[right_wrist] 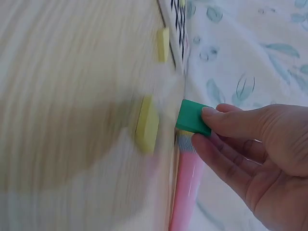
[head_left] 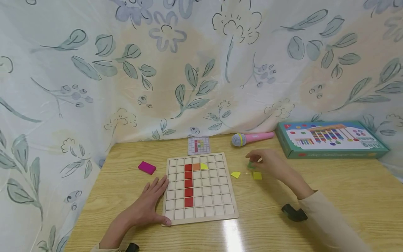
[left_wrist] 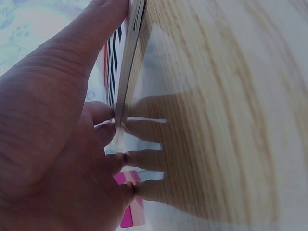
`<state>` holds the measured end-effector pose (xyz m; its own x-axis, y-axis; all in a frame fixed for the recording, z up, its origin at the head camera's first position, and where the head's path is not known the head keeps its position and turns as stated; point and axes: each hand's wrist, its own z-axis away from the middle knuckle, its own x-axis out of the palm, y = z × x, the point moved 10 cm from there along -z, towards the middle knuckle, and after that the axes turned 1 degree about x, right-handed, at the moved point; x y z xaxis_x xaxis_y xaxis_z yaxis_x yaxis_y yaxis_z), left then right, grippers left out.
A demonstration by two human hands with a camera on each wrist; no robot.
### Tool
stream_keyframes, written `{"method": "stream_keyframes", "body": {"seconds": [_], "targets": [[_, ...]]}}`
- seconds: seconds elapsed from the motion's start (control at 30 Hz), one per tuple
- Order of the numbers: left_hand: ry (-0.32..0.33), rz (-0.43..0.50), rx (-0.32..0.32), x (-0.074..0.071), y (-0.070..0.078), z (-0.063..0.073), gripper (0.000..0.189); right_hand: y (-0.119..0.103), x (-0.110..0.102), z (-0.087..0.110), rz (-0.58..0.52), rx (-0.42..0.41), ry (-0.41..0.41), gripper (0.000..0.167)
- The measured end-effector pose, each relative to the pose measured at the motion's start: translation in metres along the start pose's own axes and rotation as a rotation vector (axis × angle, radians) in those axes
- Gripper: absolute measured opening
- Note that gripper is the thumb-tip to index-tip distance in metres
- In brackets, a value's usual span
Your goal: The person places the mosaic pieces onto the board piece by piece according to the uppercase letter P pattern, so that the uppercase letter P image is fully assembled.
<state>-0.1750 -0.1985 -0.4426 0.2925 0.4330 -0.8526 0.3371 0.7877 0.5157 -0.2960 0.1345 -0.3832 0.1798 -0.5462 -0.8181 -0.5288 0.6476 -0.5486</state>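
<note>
My right hand pinches a green square block between thumb and fingers, above the table right of the board. Below that hand lies a yellow square block, with a yellow quarter-round block closer to the board. The wooden grid board holds a column of several red squares, then an orange square and a yellow quarter-round piece along the top of it. Fingers spread, my left hand rests against the board's left edge, its thumb at the near left corner.
A magenta block lies left of the board. Behind the board is a small pattern card. A pink toy microphone and a green toy box sit at the back right, before a floral cloth.
</note>
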Motion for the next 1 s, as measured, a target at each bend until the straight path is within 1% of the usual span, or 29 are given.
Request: {"method": "stream_keyframes", "body": {"seconds": [0.1, 0.3, 0.33, 0.53, 0.77, 0.83, 1.0], "targets": [[-0.004, 0.003, -0.005, 0.0, 0.0, -0.001, 0.129, -0.01, 0.011, -0.008, -0.025, 0.009, -0.02, 0.023], [-0.002, 0.008, 0.002, 0.0, 0.0, -0.001, 0.129, -0.037, 0.031, -0.024, -0.062, -0.051, -0.037, 0.026], [-0.003, 0.009, 0.001, 0.0, 0.0, -0.001, 0.129, -0.042, 0.036, -0.026, -0.068, -0.065, -0.049, 0.025], [-0.011, 0.013, -0.013, 0.002, -0.002, -0.001, 0.13, -0.068, 0.06, -0.037, -0.074, -0.084, -0.127, 0.025], [-0.006, 0.014, -0.018, 0.002, -0.002, 0.0, 0.131, -0.096, 0.08, -0.047, -0.073, -0.106, -0.174, 0.025], [-0.008, 0.016, -0.02, 0.002, -0.002, 0.0, 0.131, -0.103, 0.087, -0.049, -0.089, -0.125, -0.185, 0.024], [-0.012, 0.024, -0.022, 0.001, -0.001, 0.0, 0.13, -0.124, 0.1, -0.054, -0.154, -0.201, -0.21, 0.025]]}}
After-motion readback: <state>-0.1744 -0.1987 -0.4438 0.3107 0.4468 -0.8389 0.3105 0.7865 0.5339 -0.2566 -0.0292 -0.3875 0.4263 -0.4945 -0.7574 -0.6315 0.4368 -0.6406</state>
